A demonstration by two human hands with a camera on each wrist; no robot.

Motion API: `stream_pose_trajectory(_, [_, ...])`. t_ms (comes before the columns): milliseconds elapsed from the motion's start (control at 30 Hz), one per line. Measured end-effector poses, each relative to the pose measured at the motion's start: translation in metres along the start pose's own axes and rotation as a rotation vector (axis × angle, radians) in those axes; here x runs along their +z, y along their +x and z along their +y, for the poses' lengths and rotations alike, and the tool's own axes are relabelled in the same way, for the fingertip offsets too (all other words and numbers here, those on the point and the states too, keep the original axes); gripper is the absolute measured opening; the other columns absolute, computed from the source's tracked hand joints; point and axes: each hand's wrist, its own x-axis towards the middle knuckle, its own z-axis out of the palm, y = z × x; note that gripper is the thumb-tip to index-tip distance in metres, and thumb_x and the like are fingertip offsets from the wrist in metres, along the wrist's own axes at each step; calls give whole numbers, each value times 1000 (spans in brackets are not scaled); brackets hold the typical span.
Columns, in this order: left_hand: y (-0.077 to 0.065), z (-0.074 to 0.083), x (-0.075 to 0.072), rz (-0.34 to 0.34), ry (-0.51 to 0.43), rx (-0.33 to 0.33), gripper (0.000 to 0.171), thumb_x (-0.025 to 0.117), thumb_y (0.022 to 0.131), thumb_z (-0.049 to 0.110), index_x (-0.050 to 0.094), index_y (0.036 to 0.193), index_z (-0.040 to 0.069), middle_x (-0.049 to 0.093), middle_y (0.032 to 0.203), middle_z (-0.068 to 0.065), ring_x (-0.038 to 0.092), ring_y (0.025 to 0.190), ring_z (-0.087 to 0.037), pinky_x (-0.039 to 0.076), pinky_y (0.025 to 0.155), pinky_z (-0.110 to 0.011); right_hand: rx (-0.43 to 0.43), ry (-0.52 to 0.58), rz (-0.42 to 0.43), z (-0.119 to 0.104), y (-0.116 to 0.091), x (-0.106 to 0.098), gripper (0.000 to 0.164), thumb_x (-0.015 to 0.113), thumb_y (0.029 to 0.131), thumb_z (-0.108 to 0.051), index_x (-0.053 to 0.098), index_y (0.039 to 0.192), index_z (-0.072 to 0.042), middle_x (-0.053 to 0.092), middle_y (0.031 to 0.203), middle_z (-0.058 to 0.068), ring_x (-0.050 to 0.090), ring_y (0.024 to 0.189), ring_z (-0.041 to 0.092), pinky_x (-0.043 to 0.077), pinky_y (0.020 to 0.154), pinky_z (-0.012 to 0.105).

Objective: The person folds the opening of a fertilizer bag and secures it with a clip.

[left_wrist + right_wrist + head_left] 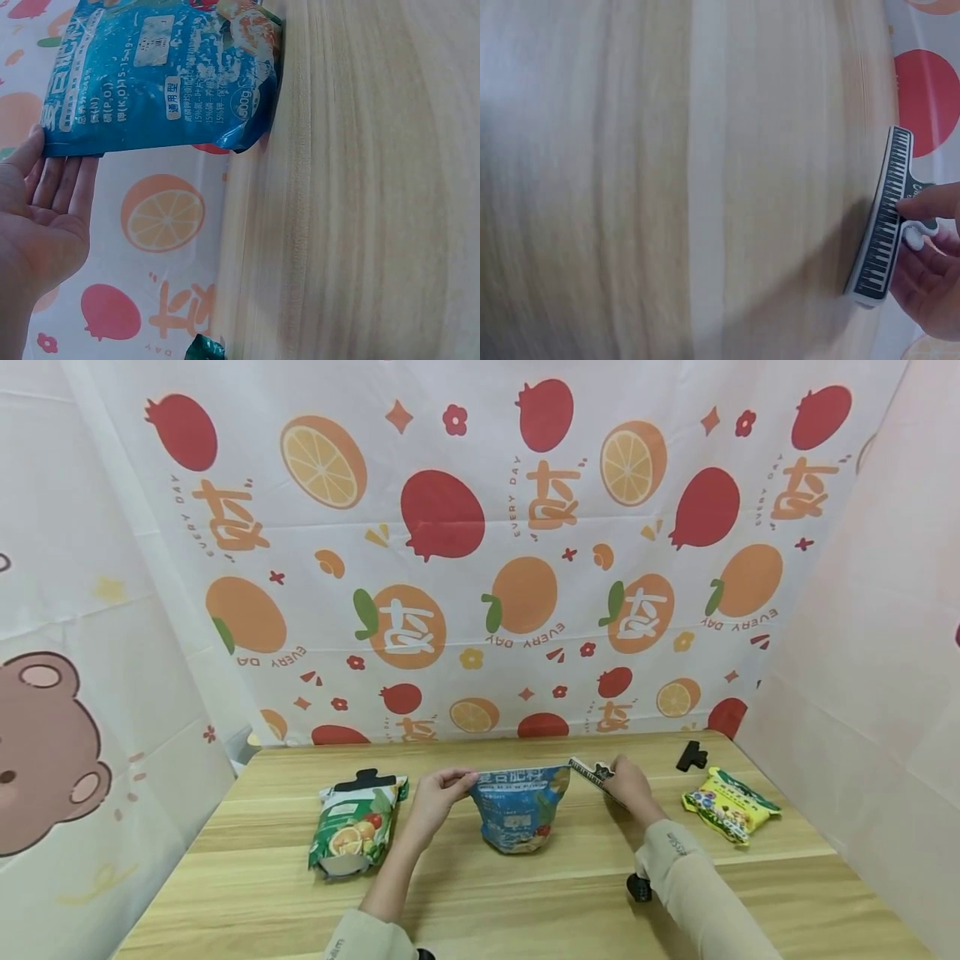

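My left hand (437, 800) pinches the top left corner of a blue fertilizer bag (516, 814), which stands upright mid-table with its top edge stretched flat. In the left wrist view, the thumb lies on the bag's (161, 82) printed face and the fingers are behind it. My right hand (632, 787) holds a wide bag clip (596, 777) with a piano-key pattern, its near end by the bag's top right corner. The right wrist view shows the thumb on the clip's (885, 225) handle side and the other fingers curled below it.
Left of the bag lies a green packet (352, 831) with a black clip (365, 780) on its top. To the right are a yellow-green packet (731, 806) and a loose black clip (692, 756). A fruit-print cloth (480, 610) hangs behind the wooden table (540, 902).
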Motion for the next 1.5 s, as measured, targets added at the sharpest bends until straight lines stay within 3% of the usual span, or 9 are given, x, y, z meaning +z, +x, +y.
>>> stream_pose_trajectory(167, [0,-1,-1,-1,-5,-7,24,63,88,13,65,101,-7,67,94,-14,64,87,-19,49,82,-41,-27,23,12,0,2,-2,40,65,81,-11,50,113,7,60,94,21,57,82,34,48,70,46])
stream_pose_trajectory(333, [-1,0,-1,-7,-4,-2,25,62,89,13,65,102,-8,67,95,-14,64,87,-20,49,81,-41,-78,5,40,-1,3,-3,28,64,85,-17,63,100,6,64,93,18,59,85,33,47,75,46])
stream_pose_trajectory(533, [-1,-1,-1,-14,-11,5,26,63,88,12,64,103,-10,66,96,-17,63,89,-23,49,82,-42,-152,51,110,-13,-2,-7,25,65,85,-14,66,99,6,65,90,18,59,77,28,48,70,44])
stream_pose_trajectory(867, [-3,0,-1,-19,-24,6,23,62,88,10,65,101,-8,67,94,-15,64,87,-20,49,83,-42,-303,164,174,-44,-10,-25,29,62,89,-15,63,113,1,62,95,15,47,62,19,38,52,31])
stream_pose_trajectory(1100, [-2,0,0,-12,-32,5,22,62,88,8,64,102,-9,66,94,-16,63,89,-23,49,83,-42,-445,163,237,-75,-26,-42,30,64,88,-16,63,114,-1,59,103,17,56,84,27,48,68,42])
stream_pose_trajectory(1367, [-2,0,0,-13,-27,-7,22,62,88,9,64,102,-8,67,94,-15,63,89,-22,46,85,-46,-527,204,231,-112,-54,-63,28,63,88,-19,62,113,-4,57,96,9,56,82,22,50,66,37])
stream_pose_trajectory(1500, [-2,0,0,-15,-22,8,21,62,88,8,65,101,-8,67,93,-15,64,88,-21,47,84,-46,-619,194,233,-125,-65,-69,27,64,87,-18,64,111,-5,58,97,8,57,84,21,53,68,34])
